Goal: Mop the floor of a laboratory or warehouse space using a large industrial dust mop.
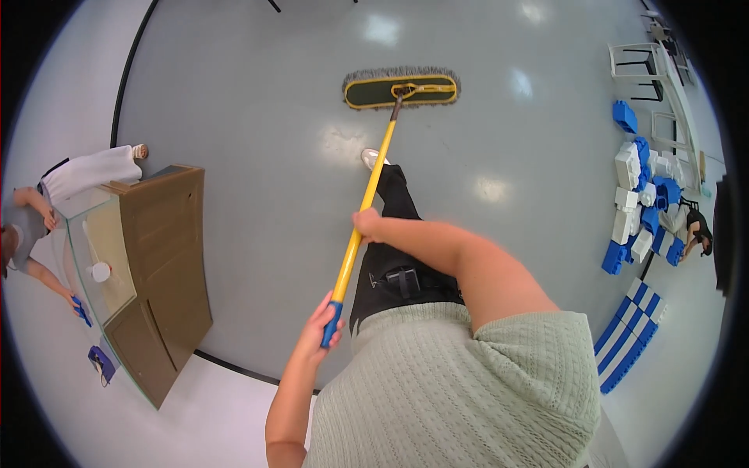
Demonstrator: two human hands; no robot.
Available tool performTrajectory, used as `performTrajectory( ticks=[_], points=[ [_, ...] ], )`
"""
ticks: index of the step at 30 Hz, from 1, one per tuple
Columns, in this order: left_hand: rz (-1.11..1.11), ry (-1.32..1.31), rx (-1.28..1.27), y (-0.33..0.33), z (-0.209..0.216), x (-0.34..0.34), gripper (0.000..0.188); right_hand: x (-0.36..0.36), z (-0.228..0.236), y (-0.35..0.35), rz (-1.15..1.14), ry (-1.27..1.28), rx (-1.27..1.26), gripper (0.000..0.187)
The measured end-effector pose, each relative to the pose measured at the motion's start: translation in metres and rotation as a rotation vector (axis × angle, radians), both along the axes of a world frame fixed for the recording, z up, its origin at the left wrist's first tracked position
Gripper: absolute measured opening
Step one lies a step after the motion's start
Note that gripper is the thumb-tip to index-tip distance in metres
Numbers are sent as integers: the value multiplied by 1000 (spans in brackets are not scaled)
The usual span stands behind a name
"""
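A dust mop with a long yellow handle slants away from me across the grey floor. Its wide flat head, dark green with a yellow border and grey fringe, lies on the floor ahead of my feet. My left hand is wrapped round the blue grip at the handle's near end. Farther up the yellow pole, my right hand is closed round it, with the right forearm crossing in front of my body. One white shoe of mine shows beside the pole.
On the left stands a brown cabinet with a glass top; a person behind it holds a blue object. At right, several blue and white blocks are piled near white chairs and another person. Grey floor spreads between.
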State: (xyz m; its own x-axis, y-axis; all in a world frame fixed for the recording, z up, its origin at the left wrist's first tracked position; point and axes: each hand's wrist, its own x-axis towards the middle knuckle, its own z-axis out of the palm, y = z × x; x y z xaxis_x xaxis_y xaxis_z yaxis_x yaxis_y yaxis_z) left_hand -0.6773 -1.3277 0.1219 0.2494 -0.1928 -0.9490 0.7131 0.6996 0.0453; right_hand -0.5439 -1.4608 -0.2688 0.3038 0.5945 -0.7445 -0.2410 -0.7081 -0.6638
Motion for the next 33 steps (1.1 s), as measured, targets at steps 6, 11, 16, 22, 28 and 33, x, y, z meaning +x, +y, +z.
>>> performTrajectory(
  ticks=[6,11,16,22,28,33],
  points=[
    [-92,56,179,-16,89,-42,68,-2,26,21,-433,304,-164,26],
    [-308,44,324,0,119,-48,80,8,49,38,-977,672,-376,17],
    [-195,98,217,59,122,-43,81,31,73,62,-1009,726,-365,20],
    [-341,-27,185,117,102,44,80,116,44,43,-723,330,-78,17],
    [-517,-289,150,125,44,179,72,264,58,8,-1212,384,-163,15],
    [-410,-454,24,48,-57,277,66,331,55,-31,-1333,250,-138,17]
  ],
)
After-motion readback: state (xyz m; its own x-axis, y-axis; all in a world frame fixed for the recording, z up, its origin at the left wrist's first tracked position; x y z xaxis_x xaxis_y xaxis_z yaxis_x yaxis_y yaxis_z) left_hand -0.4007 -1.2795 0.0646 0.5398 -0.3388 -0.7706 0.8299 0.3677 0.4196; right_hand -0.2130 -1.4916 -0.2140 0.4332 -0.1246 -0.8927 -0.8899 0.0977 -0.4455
